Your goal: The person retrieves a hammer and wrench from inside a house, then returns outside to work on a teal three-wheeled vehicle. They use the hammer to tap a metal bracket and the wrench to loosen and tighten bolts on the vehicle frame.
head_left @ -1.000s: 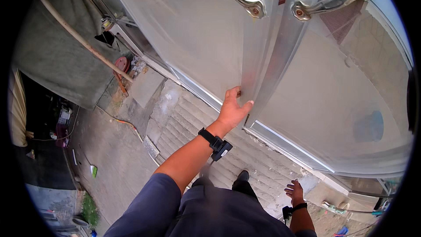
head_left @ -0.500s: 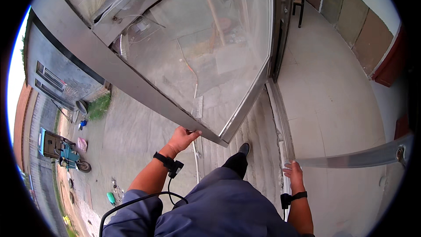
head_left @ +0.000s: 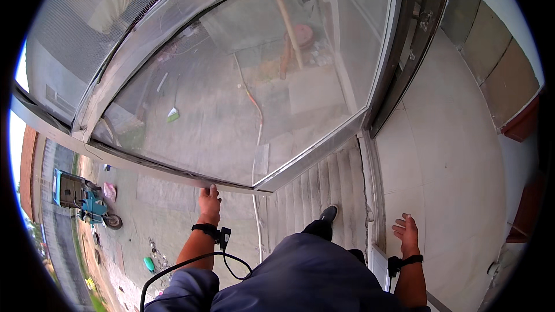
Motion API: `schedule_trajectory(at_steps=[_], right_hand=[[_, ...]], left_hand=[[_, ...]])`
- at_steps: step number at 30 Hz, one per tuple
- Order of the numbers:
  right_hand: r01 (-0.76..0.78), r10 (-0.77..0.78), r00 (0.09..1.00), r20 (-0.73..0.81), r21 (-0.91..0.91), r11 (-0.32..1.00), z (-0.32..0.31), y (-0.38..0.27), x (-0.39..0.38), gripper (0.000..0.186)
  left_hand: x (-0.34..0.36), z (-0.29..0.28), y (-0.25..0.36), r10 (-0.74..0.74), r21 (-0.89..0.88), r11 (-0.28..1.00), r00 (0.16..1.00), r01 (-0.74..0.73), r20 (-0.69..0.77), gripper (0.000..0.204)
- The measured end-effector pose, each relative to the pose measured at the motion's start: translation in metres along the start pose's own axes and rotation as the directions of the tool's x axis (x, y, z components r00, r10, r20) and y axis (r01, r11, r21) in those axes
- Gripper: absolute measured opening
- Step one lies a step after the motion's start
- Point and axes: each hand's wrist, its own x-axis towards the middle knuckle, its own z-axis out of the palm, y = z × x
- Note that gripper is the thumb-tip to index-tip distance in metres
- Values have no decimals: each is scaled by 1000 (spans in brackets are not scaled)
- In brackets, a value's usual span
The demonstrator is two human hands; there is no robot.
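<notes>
In the head view, a glass door (head_left: 202,115) with a pale metal frame is standing open over a ridged concrete ramp (head_left: 306,185), just beside a doorway with a tiled floor (head_left: 448,167). The left hand (head_left: 209,207) is touching the door's near edge with its thumb and fingertips; whether it is gripping the frame firmly, I cannot tell. The right hand (head_left: 408,234) is hanging open above the tiles, its fingers spread, apart from the door. Both wrists are wearing dark straps with small black devices.

Beyond the glass, a reddish round basin (head_left: 304,36) is resting beside a leaning wooden pole (head_left: 280,1); its contents are too unclear to tell. On the yard's left side, a teal three-wheeled vehicle (head_left: 90,207) is standing with a boxy cargo bed (head_left: 69,189), whose load I cannot make out. Near it a pink bag (head_left: 109,191) is lying, its contents hidden. A green bottle (head_left: 149,264) is lying closer to the left forearm; what it is holding is also impossible to tell.
</notes>
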Motion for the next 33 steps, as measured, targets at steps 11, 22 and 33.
schedule_trajectory(at_steps=[11, 22, 33], right_hand=[[-33, 82, 979, -185, 257, 966, -100, -66, 48, 85], [-80, 264, 909, -324, 484, 871, -245, -110, 145, 84], [-60, 370, 845, -386, 618, 784, -382, -217, 148, 78]], left_hand=[[-1, 81, 50, -415, 221, 880, 907, 420, -68, 68], [-127, 470, 207, -284, 508, 376, 426, -775, 859, 49], [-294, 762, 348, -225, 80, 375, -7, -924, 974, 49]])
